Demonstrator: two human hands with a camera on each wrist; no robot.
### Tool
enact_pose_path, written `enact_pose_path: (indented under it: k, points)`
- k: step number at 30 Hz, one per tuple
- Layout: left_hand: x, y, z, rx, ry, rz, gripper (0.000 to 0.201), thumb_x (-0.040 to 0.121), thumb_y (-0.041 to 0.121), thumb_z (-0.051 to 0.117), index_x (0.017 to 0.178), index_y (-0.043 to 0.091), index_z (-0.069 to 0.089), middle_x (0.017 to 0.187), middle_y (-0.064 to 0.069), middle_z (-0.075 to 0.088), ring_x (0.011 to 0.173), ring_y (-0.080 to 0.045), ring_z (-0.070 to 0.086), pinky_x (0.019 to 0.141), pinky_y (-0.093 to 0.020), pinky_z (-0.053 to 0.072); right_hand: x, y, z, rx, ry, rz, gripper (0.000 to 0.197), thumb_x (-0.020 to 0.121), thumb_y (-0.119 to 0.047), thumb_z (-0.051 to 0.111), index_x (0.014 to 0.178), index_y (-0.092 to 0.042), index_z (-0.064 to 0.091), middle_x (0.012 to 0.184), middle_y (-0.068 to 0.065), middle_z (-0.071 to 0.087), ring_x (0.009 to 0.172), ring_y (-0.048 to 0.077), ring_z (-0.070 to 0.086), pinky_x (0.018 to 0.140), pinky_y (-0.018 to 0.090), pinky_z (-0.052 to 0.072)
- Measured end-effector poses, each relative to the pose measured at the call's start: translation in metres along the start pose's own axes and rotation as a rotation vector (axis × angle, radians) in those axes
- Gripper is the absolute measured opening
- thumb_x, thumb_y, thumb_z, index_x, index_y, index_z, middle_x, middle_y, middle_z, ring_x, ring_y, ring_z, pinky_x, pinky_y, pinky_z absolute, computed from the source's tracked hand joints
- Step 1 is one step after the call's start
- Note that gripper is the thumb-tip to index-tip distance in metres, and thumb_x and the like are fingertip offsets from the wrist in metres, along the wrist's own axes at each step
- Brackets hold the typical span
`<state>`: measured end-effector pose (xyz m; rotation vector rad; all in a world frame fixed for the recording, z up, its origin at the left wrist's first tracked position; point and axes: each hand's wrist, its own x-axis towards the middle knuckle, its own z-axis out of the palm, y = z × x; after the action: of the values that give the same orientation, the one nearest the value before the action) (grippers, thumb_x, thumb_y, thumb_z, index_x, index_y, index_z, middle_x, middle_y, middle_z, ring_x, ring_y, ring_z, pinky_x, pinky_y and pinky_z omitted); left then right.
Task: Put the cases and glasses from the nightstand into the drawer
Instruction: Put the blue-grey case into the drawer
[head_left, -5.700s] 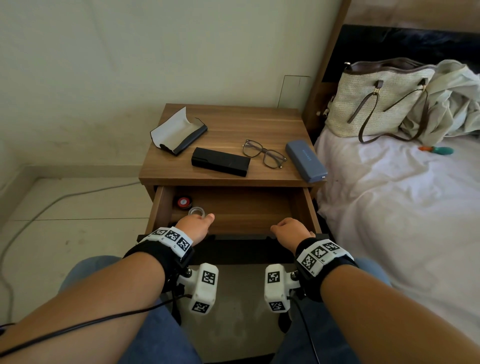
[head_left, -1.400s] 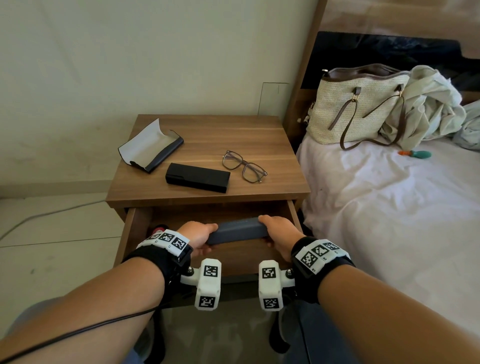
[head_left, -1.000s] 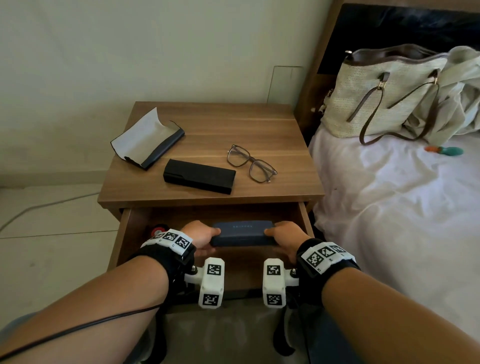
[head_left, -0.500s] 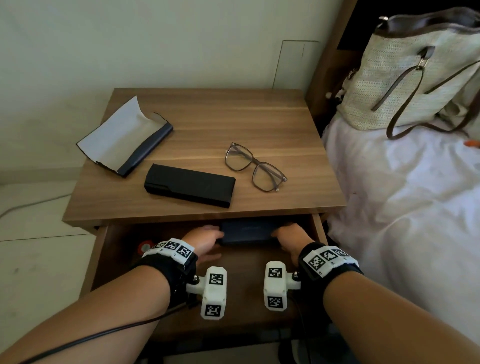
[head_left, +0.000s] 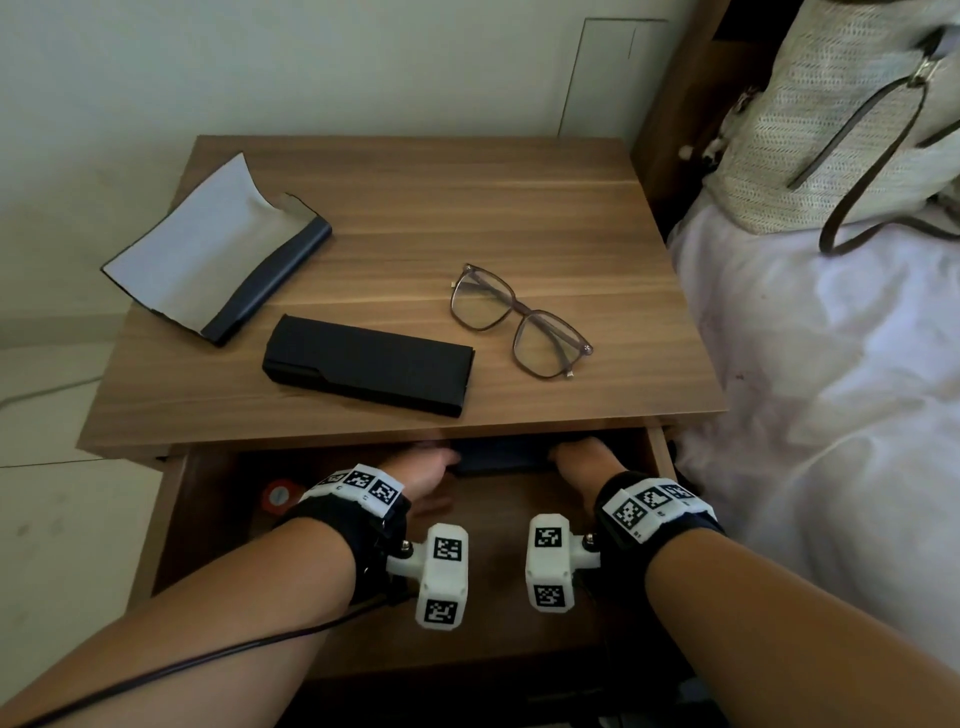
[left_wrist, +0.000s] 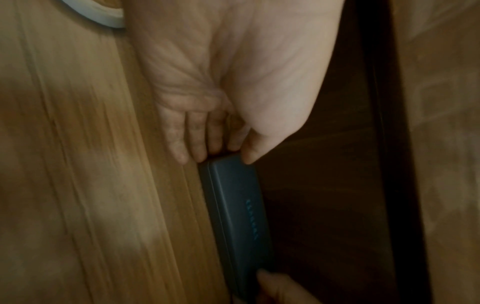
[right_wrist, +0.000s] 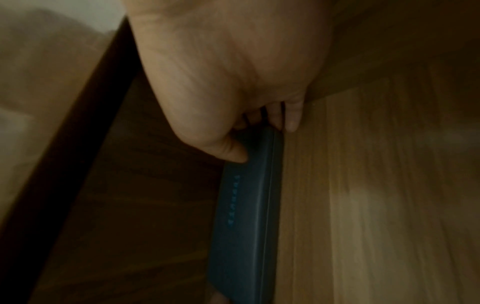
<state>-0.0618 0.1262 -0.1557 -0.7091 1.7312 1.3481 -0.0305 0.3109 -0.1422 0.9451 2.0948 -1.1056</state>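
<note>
A blue glasses case (head_left: 501, 457) lies crosswise at the back of the open drawer (head_left: 171, 519), half hidden under the nightstand top (head_left: 467, 208). My left hand (head_left: 431, 467) pinches its left end, thumb on the lid (left_wrist: 236, 216) and fingers along the edge. My right hand (head_left: 576, 460) pinches the other end (right_wrist: 246, 216) the same way. On the top lie a shut black case (head_left: 369, 371), an open dark case with a pale flap (head_left: 218, 254) at the left, and folded-out glasses (head_left: 519, 322) at the right.
A small red round thing (head_left: 278, 496) sits in the drawer's left part, with a white ring (left_wrist: 101, 16) near my left wrist. A bed with white sheets (head_left: 831, 389) adjoins the right side, and a woven handbag (head_left: 831, 114) stands on it.
The blue case left the nightstand top; both hands lowered it into the drawer and slid it toward the back. My head has moved closer over the nightstand.
</note>
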Motion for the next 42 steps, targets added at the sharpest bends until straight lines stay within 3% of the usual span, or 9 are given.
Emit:
enact_pose_path:
  k: [3, 11, 16, 22, 27, 31, 35, 39, 42]
  points:
    - [0.000, 0.000, -0.001, -0.003, -0.008, 0.000, 0.034, 0.097, 0.018, 0.051, 0.131, 0.011, 0.052, 0.127, -0.008, 0.052, 0.116, -0.021, 0.051, 0.089, -0.033, 0.049, -0.001, 0.000, 0.002, 0.013, 0.004, 0.009, 0.041, 0.098, -0.012, 0.039, 0.134, 0.006, 0.048, 0.141, 0.024, 0.048, 0.132, 0.036, 0.045, 0.103, 0.035, 0.040]
    - [-0.018, 0.002, 0.000, 0.113, 0.004, 0.064, 0.037, 0.096, 0.021, 0.053, 0.133, 0.015, 0.051, 0.132, -0.008, 0.056, 0.123, -0.024, 0.052, 0.091, -0.036, 0.045, -0.017, -0.003, 0.001, 0.075, 0.063, 0.015, 0.040, 0.097, -0.016, 0.044, 0.129, 0.006, 0.054, 0.136, 0.024, 0.054, 0.127, 0.036, 0.050, 0.100, 0.035, 0.044]
    - [-0.041, 0.005, -0.009, 0.214, 0.019, 0.134, 0.040, 0.096, 0.025, 0.054, 0.135, 0.020, 0.052, 0.133, -0.006, 0.056, 0.121, -0.023, 0.053, 0.094, -0.037, 0.047, -0.034, -0.006, 0.001, 0.140, 0.111, 0.026, 0.041, 0.096, -0.018, 0.046, 0.133, 0.001, 0.048, 0.136, 0.020, 0.052, 0.126, 0.037, 0.049, 0.106, 0.040, 0.041]
    - [-0.078, 0.002, -0.021, 0.251, 0.015, 0.197, 0.036, 0.096, 0.028, 0.054, 0.130, 0.017, 0.058, 0.127, -0.003, 0.062, 0.113, -0.019, 0.060, 0.092, -0.036, 0.048, -0.059, -0.008, 0.004, 0.271, 0.143, 0.017, 0.060, 0.086, -0.025, 0.058, 0.138, -0.003, 0.038, 0.131, 0.018, 0.054, 0.119, 0.036, 0.053, 0.096, 0.039, 0.044]
    - [-0.110, -0.003, -0.028, 0.215, -0.009, 0.220, 0.034, 0.096, 0.029, 0.053, 0.128, 0.018, 0.057, 0.126, -0.001, 0.064, 0.116, -0.018, 0.060, 0.097, -0.039, 0.044, -0.073, -0.007, 0.012, 0.216, 0.085, -0.093, 0.050, 0.081, -0.029, 0.058, 0.123, -0.002, 0.054, 0.118, 0.019, 0.063, 0.108, 0.036, 0.059, 0.083, 0.036, 0.044]
    - [-0.134, -0.004, -0.033, 0.202, -0.011, 0.249, 0.031, 0.097, 0.026, 0.052, 0.127, 0.016, 0.057, 0.125, -0.002, 0.064, 0.117, -0.018, 0.060, 0.098, -0.038, 0.041, -0.105, -0.015, 0.012, 0.213, 0.055, -0.163, 0.021, 0.089, -0.020, 0.054, 0.105, -0.006, 0.059, 0.098, 0.012, 0.057, 0.093, 0.028, 0.054, 0.080, 0.035, 0.042]
    - [-0.152, -0.003, -0.042, 0.187, 0.004, 0.286, 0.029, 0.097, 0.027, 0.052, 0.124, 0.016, 0.058, 0.121, -0.002, 0.066, 0.114, -0.018, 0.061, 0.101, -0.039, 0.041, -0.127, -0.018, 0.010, 0.284, 0.059, -0.187, 0.022, 0.091, -0.020, 0.054, 0.109, -0.010, 0.061, 0.107, 0.014, 0.064, 0.102, 0.029, 0.060, 0.082, 0.036, 0.046]
    - [-0.167, 0.007, -0.052, 0.178, 0.009, 0.306, 0.028, 0.097, 0.028, 0.051, 0.122, 0.018, 0.059, 0.117, 0.000, 0.067, 0.110, -0.016, 0.062, 0.096, -0.036, 0.041, -0.146, -0.033, 0.000, 0.384, 0.093, -0.253, 0.015, 0.093, -0.015, 0.052, 0.102, -0.009, 0.062, 0.087, 0.009, 0.057, 0.081, 0.021, 0.054, 0.065, 0.028, 0.044]
    - [-0.176, 0.021, -0.060, 0.147, 0.028, 0.333, 0.025, 0.096, 0.027, 0.053, 0.117, 0.016, 0.062, 0.113, -0.001, 0.069, 0.105, -0.015, 0.063, 0.095, -0.036, 0.042, -0.155, -0.049, -0.011, 0.372, 0.151, -0.327, 0.010, 0.091, -0.019, 0.052, 0.087, -0.014, 0.060, 0.084, 0.006, 0.059, 0.081, 0.021, 0.056, 0.076, 0.036, 0.051]
